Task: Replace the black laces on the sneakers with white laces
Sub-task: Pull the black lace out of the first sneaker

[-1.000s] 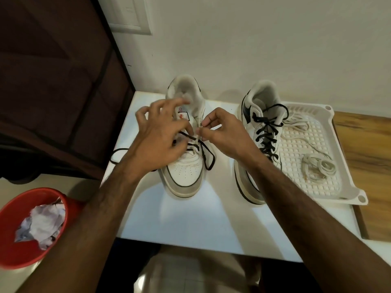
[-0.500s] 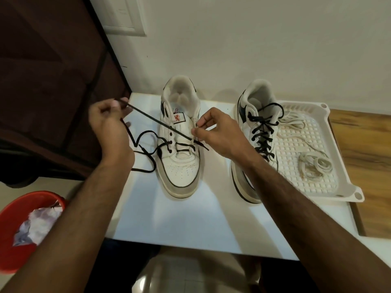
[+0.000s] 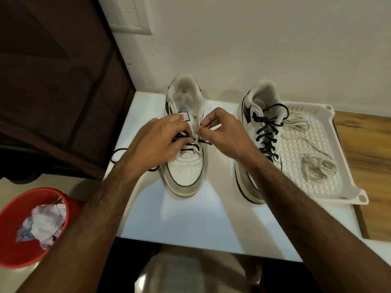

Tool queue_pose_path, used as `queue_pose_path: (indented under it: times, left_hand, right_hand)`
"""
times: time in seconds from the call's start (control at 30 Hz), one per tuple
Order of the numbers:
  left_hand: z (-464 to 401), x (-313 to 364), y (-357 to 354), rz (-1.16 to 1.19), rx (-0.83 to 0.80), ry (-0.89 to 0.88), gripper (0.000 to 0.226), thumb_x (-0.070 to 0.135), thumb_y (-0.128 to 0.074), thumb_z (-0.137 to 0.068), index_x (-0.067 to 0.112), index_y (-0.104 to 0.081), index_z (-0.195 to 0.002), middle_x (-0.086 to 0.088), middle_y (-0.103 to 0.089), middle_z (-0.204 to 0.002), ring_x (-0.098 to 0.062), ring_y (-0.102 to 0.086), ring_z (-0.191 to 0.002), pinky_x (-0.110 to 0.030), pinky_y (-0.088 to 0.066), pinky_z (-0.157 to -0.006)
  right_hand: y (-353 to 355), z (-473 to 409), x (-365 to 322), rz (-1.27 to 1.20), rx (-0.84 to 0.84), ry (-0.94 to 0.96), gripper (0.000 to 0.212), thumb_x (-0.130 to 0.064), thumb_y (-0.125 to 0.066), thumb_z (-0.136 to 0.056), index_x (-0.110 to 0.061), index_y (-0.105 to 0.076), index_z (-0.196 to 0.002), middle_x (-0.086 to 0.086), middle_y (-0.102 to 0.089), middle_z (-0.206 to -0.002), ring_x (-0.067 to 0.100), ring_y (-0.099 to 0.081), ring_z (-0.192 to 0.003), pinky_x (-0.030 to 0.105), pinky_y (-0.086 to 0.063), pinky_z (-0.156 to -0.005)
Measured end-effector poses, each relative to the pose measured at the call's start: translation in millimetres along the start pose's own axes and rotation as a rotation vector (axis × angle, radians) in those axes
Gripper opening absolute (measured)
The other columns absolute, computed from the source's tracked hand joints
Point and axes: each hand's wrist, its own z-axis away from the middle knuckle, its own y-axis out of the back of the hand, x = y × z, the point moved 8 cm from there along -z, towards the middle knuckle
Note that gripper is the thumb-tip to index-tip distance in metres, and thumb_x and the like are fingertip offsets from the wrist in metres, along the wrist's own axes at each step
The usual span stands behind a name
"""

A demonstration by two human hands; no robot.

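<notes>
Two white sneakers stand on a white table (image 3: 190,214). On the left sneaker (image 3: 186,172) the black lace (image 3: 118,154) is partly pulled out and trails off to the left. My left hand (image 3: 156,142) is over its lace rows, fingers pinching the black lace. My right hand (image 3: 224,134) pinches the right eyelet edge of that shoe. The right sneaker (image 3: 256,132) is fully laced in black. White laces (image 3: 317,166) lie coiled in a white tray (image 3: 347,166) at the right.
A red bin (image 3: 27,246) with crumpled paper stands low at the left. Dark wooden furniture (image 3: 53,81) fills the left side, and a wall runs behind the table. A wooden surface (image 3: 370,144) lies to the right of the tray.
My left hand, which had pulled the black lace out up to the left, has come back over the left sneaker's lace rows. My right hand has stayed at the eyelets.
</notes>
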Motion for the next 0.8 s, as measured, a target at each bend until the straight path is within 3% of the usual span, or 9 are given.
queue_pose_path:
  times: [0.1, 0.2, 0.27, 0.33, 0.47, 0.53, 0.6, 0.67, 0.8]
  left_hand:
    - [-2.1, -5.9, 10.4, 0.005, 0.136, 0.057, 0.013, 0.028, -0.066, -0.093, 0.016, -0.064, -0.089, 0.012, -0.048, -0.085, -0.014, -0.051, -0.074, -0.035, -0.043, -0.070]
    - [12.0, -37.3, 44.3, 0.284, 0.536, 0.368, 0.014, 0.022, -0.059, -0.094, 0.018, -0.051, -0.083, 0.002, -0.050, -0.085, -0.013, -0.047, -0.075, -0.029, -0.040, -0.069]
    - [32.0, -59.4, 63.1, 0.411, 0.753, 0.557, 0.011, 0.023, -0.054, -0.092, 0.019, -0.051, -0.082, -0.002, -0.050, -0.087, -0.012, -0.048, -0.075, -0.039, -0.043, -0.072]
    - [43.4, -77.1, 63.6, 0.299, 0.626, 0.716, 0.012, 0.027, -0.053, -0.092, 0.016, -0.056, -0.088, -0.001, -0.054, -0.090, -0.013, -0.050, -0.079, -0.039, -0.042, -0.074]
    - [52.7, -98.4, 25.5, -0.097, -0.047, 0.858, 0.023, 0.037, -0.059, -0.095, 0.019, -0.059, -0.110, -0.007, -0.068, -0.105, -0.032, -0.062, -0.092, -0.037, -0.044, -0.075]
    - [46.7, -91.3, 21.1, -0.153, -0.081, 0.792, 0.032, 0.031, -0.062, -0.094, 0.015, -0.053, -0.120, -0.010, -0.062, -0.118, -0.035, -0.062, -0.098, -0.037, -0.043, -0.074]
    - [35.0, -76.2, 27.3, -0.243, 0.005, 0.657, 0.040, 0.024, -0.065, -0.093, 0.011, -0.050, -0.127, -0.013, -0.050, -0.129, -0.037, -0.057, -0.106, -0.041, -0.042, -0.073]
    - [25.7, -59.4, 30.2, -0.306, 0.101, 0.531, 0.037, 0.033, -0.060, -0.097, 0.015, -0.053, -0.129, -0.011, -0.048, -0.133, -0.034, -0.050, -0.116, -0.047, -0.041, -0.083]
    - [12.6, -45.8, 7.2, 0.059, 0.053, 0.598, 0.052, 0.065, -0.049, -0.096, 0.026, -0.048, -0.130, 0.005, -0.058, -0.124, -0.019, -0.056, -0.113, -0.048, -0.032, -0.101]
  right_hand:
    - [-0.2, -0.4, 0.8, -0.014, -0.005, -0.009, 0.019, -0.030, -0.078, -0.084, -0.023, -0.062, -0.092, -0.007, -0.070, -0.095, 0.014, -0.072, -0.087, 0.041, -0.059, -0.083]
    - [-1.0, -0.4, 0.8, -0.019, -0.017, -0.015, 0.018, -0.029, -0.078, -0.085, -0.023, -0.062, -0.092, -0.008, -0.070, -0.095, 0.014, -0.072, -0.089, 0.042, -0.059, -0.085]
    - [-0.8, 0.1, 1.8, -0.025, -0.016, -0.019, 0.018, -0.029, -0.077, -0.085, -0.023, -0.062, -0.093, -0.008, -0.069, -0.095, 0.015, -0.072, -0.090, 0.042, -0.059, -0.085]
    - [-0.5, 0.9, 0.8, -0.022, -0.019, -0.019, 0.020, -0.029, -0.077, -0.087, -0.021, -0.061, -0.096, -0.007, -0.069, -0.096, 0.014, -0.072, -0.090, 0.038, -0.058, -0.085]
    - [-3.3, 7.7, -9.5, 0.093, 0.027, 0.070, 0.026, -0.034, -0.074, -0.090, -0.019, -0.057, -0.102, -0.011, -0.063, -0.098, 0.008, -0.066, -0.084, 0.028, -0.053, -0.076]
    - [-5.1, 15.9, -22.2, 0.220, 0.086, 0.199, 0.027, -0.034, -0.071, -0.092, -0.021, -0.053, -0.108, -0.015, -0.055, -0.101, 0.004, -0.058, -0.078, 0.027, -0.049, -0.070]
    - [-7.2, 24.8, -37.5, 0.379, 0.142, 0.351, 0.028, -0.029, -0.069, -0.094, -0.022, -0.051, -0.114, -0.014, -0.049, -0.106, 0.007, -0.050, -0.077, 0.027, -0.045, -0.064]
    - [-13.7, 30.3, -50.6, 0.524, 0.156, 0.490, 0.023, -0.019, -0.068, -0.093, -0.019, -0.059, -0.114, -0.005, -0.051, -0.107, 0.012, -0.050, -0.080, 0.032, -0.045, -0.063]
    - [-33.2, 30.5, -48.0, 0.649, 0.131, 0.557, 0.015, -0.022, -0.072, -0.090, -0.017, -0.075, -0.104, -0.002, -0.043, -0.090, 0.023, -0.053, -0.082, 0.041, -0.047, -0.068]
